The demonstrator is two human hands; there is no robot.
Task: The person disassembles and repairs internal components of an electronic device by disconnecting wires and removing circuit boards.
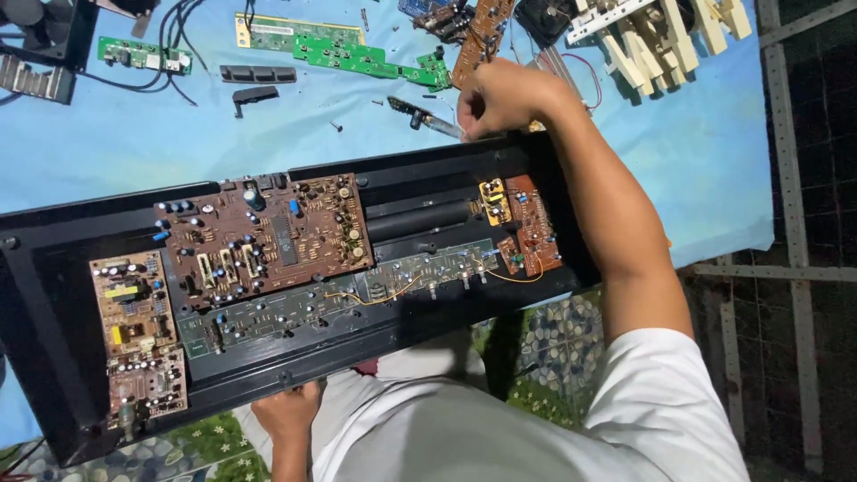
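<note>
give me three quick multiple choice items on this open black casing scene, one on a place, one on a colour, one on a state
1. Where is the right hand?
A. at the far edge of the black casing
B. on the white slatted parts
C. in the lap

2. What colour is the cloth under the casing?
A. red
B. light blue
C. yellow

3. How is the left hand?
A. raised, empty
B. gripping the casing's near edge
C. holding a green board

Answers:
1 A, the fist sits at the far rim.
2 B, blue shows around the casing.
3 B, fingers press the near rim.
</note>
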